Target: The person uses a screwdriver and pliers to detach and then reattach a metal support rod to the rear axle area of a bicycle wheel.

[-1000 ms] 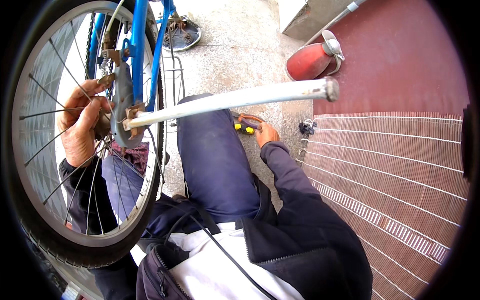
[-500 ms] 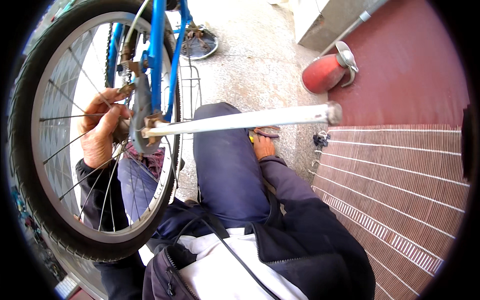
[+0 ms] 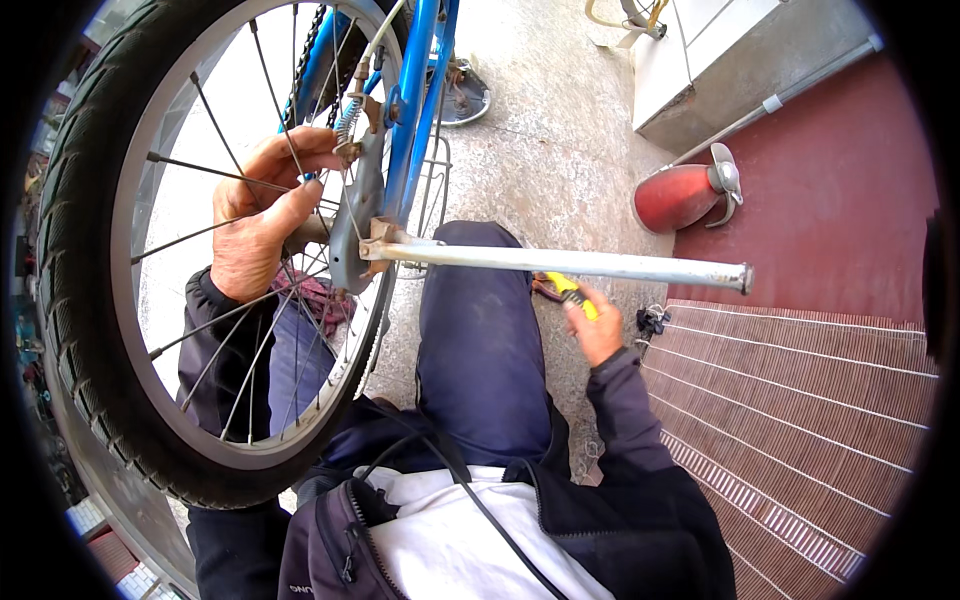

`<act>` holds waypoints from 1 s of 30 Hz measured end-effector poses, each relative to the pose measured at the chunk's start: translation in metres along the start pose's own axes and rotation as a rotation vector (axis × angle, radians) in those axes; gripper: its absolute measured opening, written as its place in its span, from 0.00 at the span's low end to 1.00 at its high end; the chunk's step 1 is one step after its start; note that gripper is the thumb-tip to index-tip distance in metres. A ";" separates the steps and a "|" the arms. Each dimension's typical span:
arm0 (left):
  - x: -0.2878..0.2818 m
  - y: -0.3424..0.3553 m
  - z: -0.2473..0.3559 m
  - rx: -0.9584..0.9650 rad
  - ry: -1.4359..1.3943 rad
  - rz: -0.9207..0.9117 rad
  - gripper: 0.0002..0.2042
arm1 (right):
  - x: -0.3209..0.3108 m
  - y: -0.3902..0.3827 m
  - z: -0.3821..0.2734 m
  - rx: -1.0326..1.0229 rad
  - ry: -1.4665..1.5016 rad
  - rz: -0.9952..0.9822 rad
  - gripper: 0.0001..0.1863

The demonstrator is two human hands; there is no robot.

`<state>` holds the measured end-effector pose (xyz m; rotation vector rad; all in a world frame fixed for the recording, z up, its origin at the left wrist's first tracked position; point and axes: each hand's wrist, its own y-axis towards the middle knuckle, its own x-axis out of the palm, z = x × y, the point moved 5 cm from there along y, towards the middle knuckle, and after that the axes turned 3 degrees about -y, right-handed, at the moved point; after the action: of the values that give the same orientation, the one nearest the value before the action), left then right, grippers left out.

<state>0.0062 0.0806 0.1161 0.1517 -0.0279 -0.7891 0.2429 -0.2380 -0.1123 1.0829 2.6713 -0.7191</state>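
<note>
The wheel of a blue bicycle fills the left side, its black tire (image 3: 75, 270) toward me. My left hand (image 3: 250, 225) reaches behind the spokes. Its thumb and fingers are closed by the hub brake arm and spring (image 3: 347, 125). A small blue-and-white bit shows at the fingertips, too small to name. Over the floor, right of my knee, my right hand (image 3: 597, 332) is closed round a yellow-and-black-handled tool (image 3: 568, 288); its kind is unclear. Dark reddish tool handles (image 3: 543, 288) show beside it. A pale metal bar (image 3: 590, 262) sticks out rightward from the hub.
Toward the back right, a red jug (image 3: 680, 198) with a silvery top lies on its side. A slatted brown mat (image 3: 790, 400) covers the lower right. The blue frame tubes (image 3: 415, 90) rise above the hub, and a chain (image 3: 305, 60) runs behind the wheel.
My right hand has lifted the yellow-and-black tool from the floor area beside my knee. The view has shifted, so the wheel appears farther right; my left hand stays by the brake arm.
</note>
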 end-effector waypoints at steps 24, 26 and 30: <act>0.000 0.002 -0.001 -0.061 -0.036 -0.028 0.25 | -0.050 -0.012 -0.208 -0.541 0.152 -0.144 0.20; -0.004 0.001 -0.005 -0.053 -0.012 -0.008 0.24 | -0.050 -0.009 -0.206 -0.551 0.145 -0.167 0.22; -0.005 0.001 -0.005 -0.048 0.002 0.005 0.23 | -0.049 -0.007 -0.206 -0.507 0.205 -0.198 0.21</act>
<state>0.0039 0.0854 0.1111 0.1064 -0.0072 -0.7839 0.2777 -0.1702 0.0857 0.7987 2.9162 0.0642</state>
